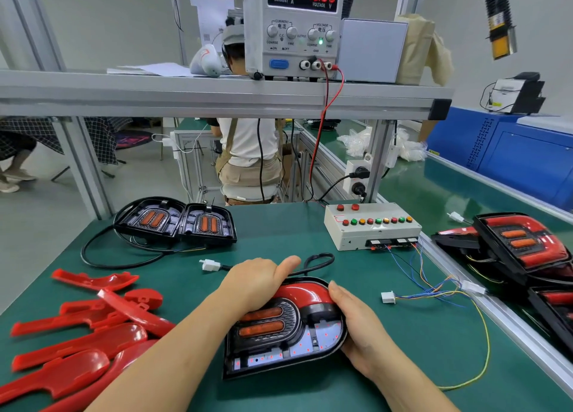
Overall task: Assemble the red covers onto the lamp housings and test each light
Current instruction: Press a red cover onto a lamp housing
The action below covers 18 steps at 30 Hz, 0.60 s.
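A black lamp housing (279, 346) lies on the green mat in front of me, with a red cover (305, 294) sitting on its far curved end. My left hand (257, 283) lies over the cover's left part, fingers bent down on it. My right hand (356, 325) grips the housing's right rim, thumb on the cover's edge. The housing's white plug (210, 265) lies loose on the mat behind. Several loose red covers (83, 334) are piled at the left. Two bare housings (175, 222) sit at the back left.
A white test box (372, 225) with coloured buttons stands at the back right, its wires ending in a white connector (388, 297). Finished lamps (521, 244) are stacked on the conveyor at right. A power supply (294, 27) on the shelf reads 12.00 V.
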Each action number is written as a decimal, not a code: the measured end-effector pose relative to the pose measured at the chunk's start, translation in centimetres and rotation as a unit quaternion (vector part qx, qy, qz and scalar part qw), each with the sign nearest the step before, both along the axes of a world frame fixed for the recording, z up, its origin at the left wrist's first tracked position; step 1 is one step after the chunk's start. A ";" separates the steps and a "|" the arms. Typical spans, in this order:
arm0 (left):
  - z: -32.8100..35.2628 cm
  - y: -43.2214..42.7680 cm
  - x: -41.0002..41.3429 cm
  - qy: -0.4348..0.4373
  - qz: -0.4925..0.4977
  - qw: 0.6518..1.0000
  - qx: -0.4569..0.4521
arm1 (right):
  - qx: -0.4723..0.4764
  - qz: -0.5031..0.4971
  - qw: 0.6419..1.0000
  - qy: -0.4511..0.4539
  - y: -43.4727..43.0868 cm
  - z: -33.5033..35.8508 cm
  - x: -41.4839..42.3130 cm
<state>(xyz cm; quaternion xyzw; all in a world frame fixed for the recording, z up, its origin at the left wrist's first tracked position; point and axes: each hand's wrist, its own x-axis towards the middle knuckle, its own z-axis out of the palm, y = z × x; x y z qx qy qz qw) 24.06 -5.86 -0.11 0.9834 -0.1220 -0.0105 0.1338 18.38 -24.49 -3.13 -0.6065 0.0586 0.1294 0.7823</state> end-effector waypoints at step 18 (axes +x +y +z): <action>2.8 6.2 -1.3 0.046 0.019 0.995 -0.086 | -0.004 0.107 0.994 0.026 -0.5 0.2 -0.3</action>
